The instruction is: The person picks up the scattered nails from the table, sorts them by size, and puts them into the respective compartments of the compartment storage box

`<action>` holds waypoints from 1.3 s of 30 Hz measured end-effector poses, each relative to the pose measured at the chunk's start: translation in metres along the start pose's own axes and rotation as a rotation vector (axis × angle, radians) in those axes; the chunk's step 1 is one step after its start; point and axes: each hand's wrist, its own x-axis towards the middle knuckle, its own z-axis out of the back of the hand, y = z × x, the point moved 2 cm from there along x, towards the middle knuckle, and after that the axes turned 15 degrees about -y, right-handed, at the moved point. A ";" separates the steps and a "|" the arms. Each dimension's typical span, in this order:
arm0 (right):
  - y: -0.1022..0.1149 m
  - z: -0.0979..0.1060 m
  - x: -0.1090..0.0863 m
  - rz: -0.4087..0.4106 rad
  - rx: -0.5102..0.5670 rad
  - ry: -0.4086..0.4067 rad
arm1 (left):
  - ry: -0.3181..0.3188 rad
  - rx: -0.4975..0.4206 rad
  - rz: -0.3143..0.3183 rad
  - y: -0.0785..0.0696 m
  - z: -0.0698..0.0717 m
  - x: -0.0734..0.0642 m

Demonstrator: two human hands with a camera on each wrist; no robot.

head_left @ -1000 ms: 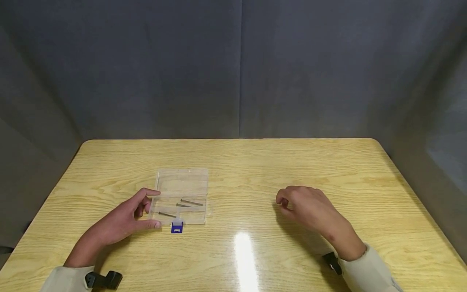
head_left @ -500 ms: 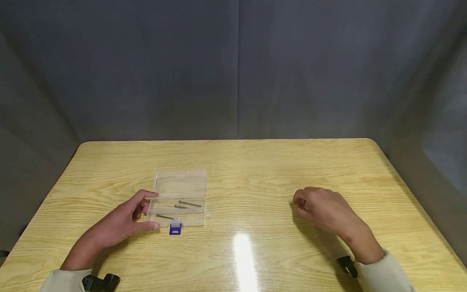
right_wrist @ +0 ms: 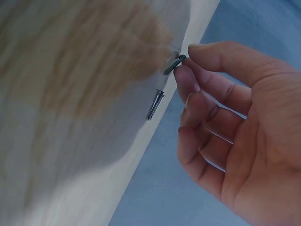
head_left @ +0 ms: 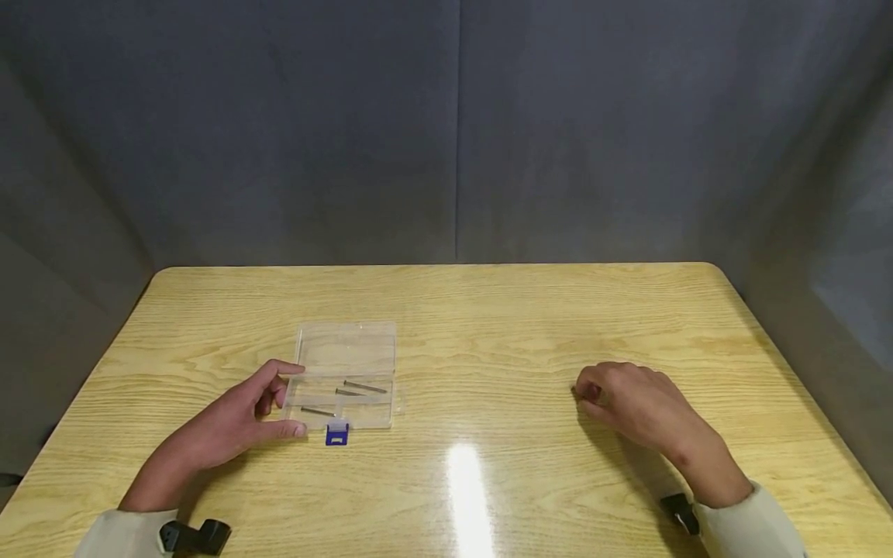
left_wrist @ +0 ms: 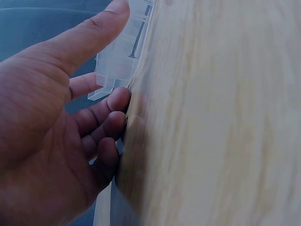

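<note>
A clear plastic box [head_left: 377,415] with a blue latch [head_left: 337,435] lies with its lid [head_left: 346,349] folded back. Inside are 3 nails [head_left: 318,411], two in the rear compartment and one in the front left. My left hand [head_left: 230,418] holds the box's left side, thumb at the front corner and index finger near the hinge. Out to the right, my right hand [head_left: 638,407] is low over the table. In the right wrist view its thumb and fingertips pinch a nail [right_wrist: 175,64] at the head end. More nails [right_wrist: 155,104] lie close together beside it.
The wood-grain table [head_left: 460,333] spans the view, with a bright light reflection [head_left: 469,496] toward the front. Dark grey cloth [head_left: 349,139] hangs behind and at both sides. Each sleeve carries a black wrist mount [head_left: 195,536].
My right hand has moved to the right across the table, slowing in the last half second. The left hand and the box have stayed in place.
</note>
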 end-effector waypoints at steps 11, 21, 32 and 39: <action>0.000 -0.003 -0.002 -0.012 -0.048 -0.004 | -0.004 0.007 0.013 0.000 0.002 -0.002; -0.002 -0.003 -0.001 -0.042 -0.044 0.033 | 0.005 -0.004 0.022 -0.002 0.002 0.000; -0.003 -0.005 0.000 -0.016 0.031 0.088 | 0.000 0.001 0.005 -0.001 0.001 0.001; -0.004 -0.006 -0.002 -0.008 0.037 0.110 | -0.003 0.006 0.008 -0.001 0.001 0.000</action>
